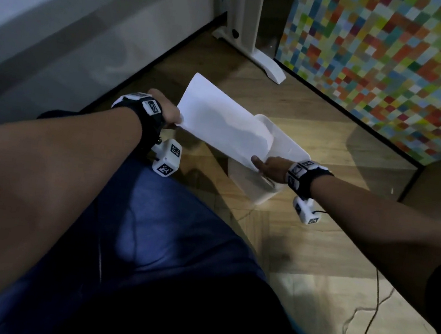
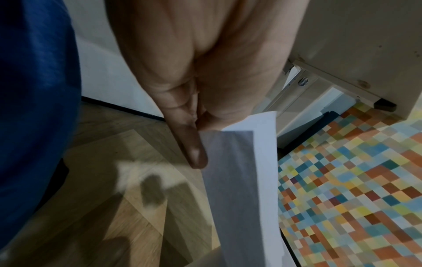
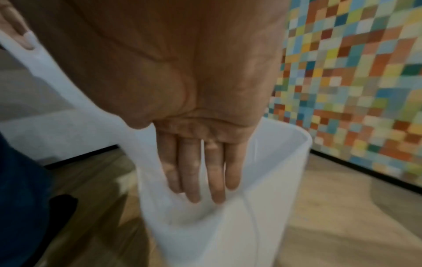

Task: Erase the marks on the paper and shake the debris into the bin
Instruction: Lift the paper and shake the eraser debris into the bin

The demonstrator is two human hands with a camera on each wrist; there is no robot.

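Note:
I hold a white sheet of paper (image 1: 219, 122) tilted over a white plastic bin (image 1: 292, 148) that stands on the wooden floor. My left hand (image 1: 176, 120) pinches the sheet's upper left corner. In the left wrist view a fingertip (image 2: 196, 155) presses against the paper (image 2: 239, 180). My right hand (image 1: 259, 165) holds the lower edge above the bin's mouth, thumb on top. The right wrist view shows its fingers (image 3: 194, 177) lying straight under the curved paper (image 3: 91, 112), inside the bin's rim (image 3: 301, 144). No marks or debris are visible on the sheet.
A colourful checkered panel (image 1: 395, 63) stands to the right of the bin. The white foot of a stand (image 1: 266, 63) rests behind it. A pale wall (image 1: 49, 32) runs along the left. My blue-trousered leg (image 1: 163, 229) fills the foreground, and a thin cable (image 1: 371, 312) trails across the floor.

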